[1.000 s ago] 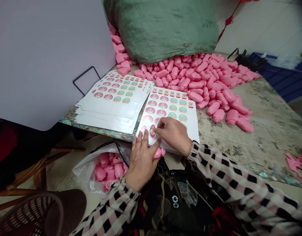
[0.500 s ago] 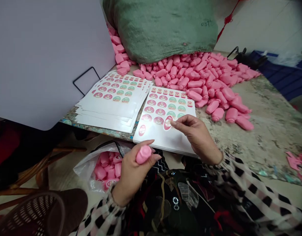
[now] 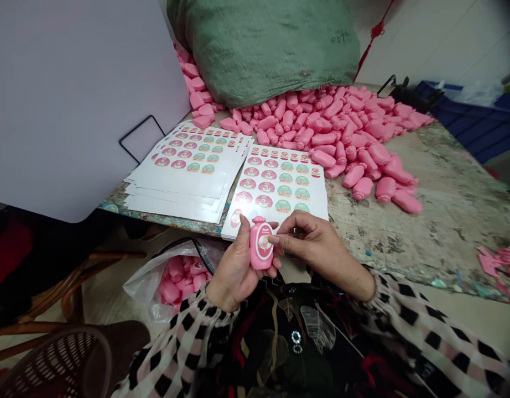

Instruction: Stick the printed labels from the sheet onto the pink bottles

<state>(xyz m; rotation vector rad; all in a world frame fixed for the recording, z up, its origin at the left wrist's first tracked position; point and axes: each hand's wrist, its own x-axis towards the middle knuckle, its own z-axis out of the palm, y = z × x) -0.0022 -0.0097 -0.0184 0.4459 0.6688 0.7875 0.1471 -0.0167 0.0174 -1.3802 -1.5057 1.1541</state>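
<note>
A small pink toy bottle [image 3: 260, 264] stands nearly upright in my left hand [image 3: 235, 272], thumb on one side and fingers curled behind it. On its front lies an oval pink sticker [image 3: 263, 234] with a white rim and the word BABY. My right hand [image 3: 319, 243] pinches the right edge of this sticker, thumb against the bottle's face. Just beyond both hands is a sheet of stickers [image 3: 275, 179], printed with pink and green labels. Part of its lower edge is hidden by my hands.
More sticker sheets [image 3: 182, 188] are stacked at left. Pink bottles [image 3: 321, 124] heap along the table [image 3: 446, 221] under a green sack [image 3: 271, 50]. Below the edge hangs a plastic bag [image 3: 145, 287] of labelled bottles. A brown basket [image 3: 109, 359] stands lower left; pink scraps [image 3: 499, 262] lie right.
My left hand has turned the bottle upright and raised it toward the sheet. My right hand has brought the oval sticker from above the sheet onto the bottle's front.
</note>
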